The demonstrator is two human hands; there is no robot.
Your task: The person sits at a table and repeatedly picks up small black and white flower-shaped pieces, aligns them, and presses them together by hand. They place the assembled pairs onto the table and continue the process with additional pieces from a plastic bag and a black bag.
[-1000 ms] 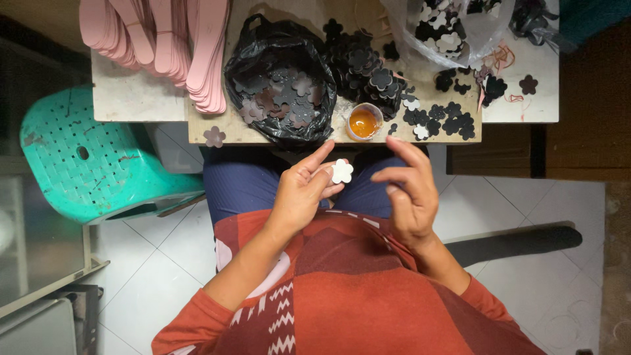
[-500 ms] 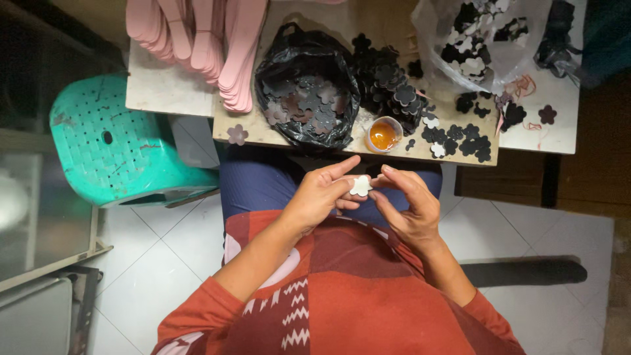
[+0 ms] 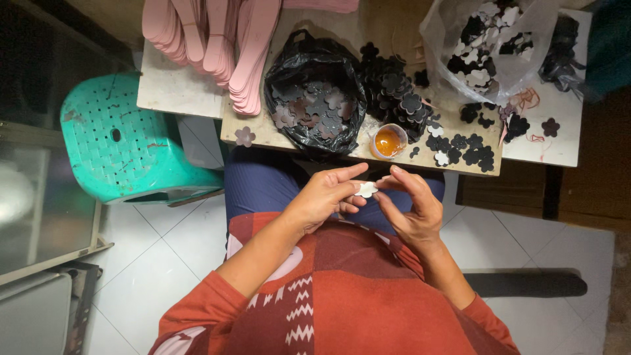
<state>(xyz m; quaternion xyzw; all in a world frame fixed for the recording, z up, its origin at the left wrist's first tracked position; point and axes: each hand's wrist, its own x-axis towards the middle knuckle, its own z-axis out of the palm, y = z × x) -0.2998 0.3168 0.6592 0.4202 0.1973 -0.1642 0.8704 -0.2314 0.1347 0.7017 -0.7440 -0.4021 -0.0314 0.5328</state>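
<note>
The left hand (image 3: 325,197) pinches a small white flower-shaped cutout (image 3: 366,190) at its fingertips, held over the lap just near of the table (image 3: 184,98) edge. The right hand (image 3: 411,207) meets it from the right, fingertips touching the same cutout, fingers curved and wrist bent inward. By the look of it, much remains: a black bag (image 3: 315,98) of brownish flower pieces, a loose pile of dark flower pieces (image 3: 394,92), and a clear bag (image 3: 490,49) of more lie on the far side. A small cup of orange glue (image 3: 388,141) stands just beyond the hands.
</note>
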